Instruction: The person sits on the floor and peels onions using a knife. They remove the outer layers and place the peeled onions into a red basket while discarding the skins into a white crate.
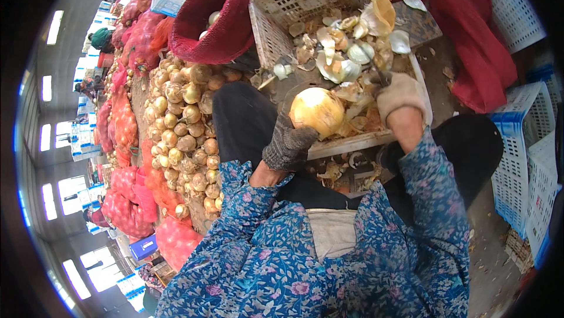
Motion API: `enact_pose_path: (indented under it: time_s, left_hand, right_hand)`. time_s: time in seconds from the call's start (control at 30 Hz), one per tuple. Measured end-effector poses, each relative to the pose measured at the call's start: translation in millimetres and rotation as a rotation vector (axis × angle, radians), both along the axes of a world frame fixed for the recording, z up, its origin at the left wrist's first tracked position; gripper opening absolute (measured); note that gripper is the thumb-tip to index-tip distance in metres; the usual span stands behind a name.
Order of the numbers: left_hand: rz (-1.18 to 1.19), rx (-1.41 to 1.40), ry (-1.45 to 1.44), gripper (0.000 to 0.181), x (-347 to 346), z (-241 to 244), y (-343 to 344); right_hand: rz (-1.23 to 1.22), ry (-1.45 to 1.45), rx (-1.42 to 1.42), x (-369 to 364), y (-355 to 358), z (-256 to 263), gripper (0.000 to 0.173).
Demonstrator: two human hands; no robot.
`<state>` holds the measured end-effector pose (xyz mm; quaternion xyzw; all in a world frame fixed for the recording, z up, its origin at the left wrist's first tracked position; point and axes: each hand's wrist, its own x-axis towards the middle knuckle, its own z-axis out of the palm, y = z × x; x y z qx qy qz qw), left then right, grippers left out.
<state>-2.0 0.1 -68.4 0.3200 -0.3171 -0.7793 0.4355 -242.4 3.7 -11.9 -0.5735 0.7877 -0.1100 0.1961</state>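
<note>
My left hand (291,144), in a dark grey knitted glove, holds a large yellow onion (317,112) above the near left part of a dirty white plastic crate (348,145). The onion has its papery golden skin on. To its right, my right hand (402,93) wears a pale glove and is closed around a dark handle; a narrow knife blade (370,59) seems to point up and left from it, blurred. Onion skins and cut pieces (337,69) lie in the crate under and beyond both hands.
Many unpeeled onions (187,128) are heaped on the floor at left. A rolled-down red mesh sack (211,49) holds white onions. Another red sack (480,44) lies at the upper right, with white and blue crates (511,172) below it. Full mesh sacks (128,203) and several people stand farther left.
</note>
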Motion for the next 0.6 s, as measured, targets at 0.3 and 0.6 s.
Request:
enact_pose_path:
  time_s: [0.3, 0.6]
  left_hand:
    - [0.002, -0.008, 0.321, 0.079, -1.1, -4.2, -13.1]
    - [0.007, -0.516, -0.576, 0.108, -14.1, 61.9, 8.3]
  right_hand:
    - [-0.009, -1.275, 0.265, 20.5, 21.1, 54.4, 0.041]
    - [0.178, -1.054, -0.045, 33.3, 22.2, 9.3, 0.05]
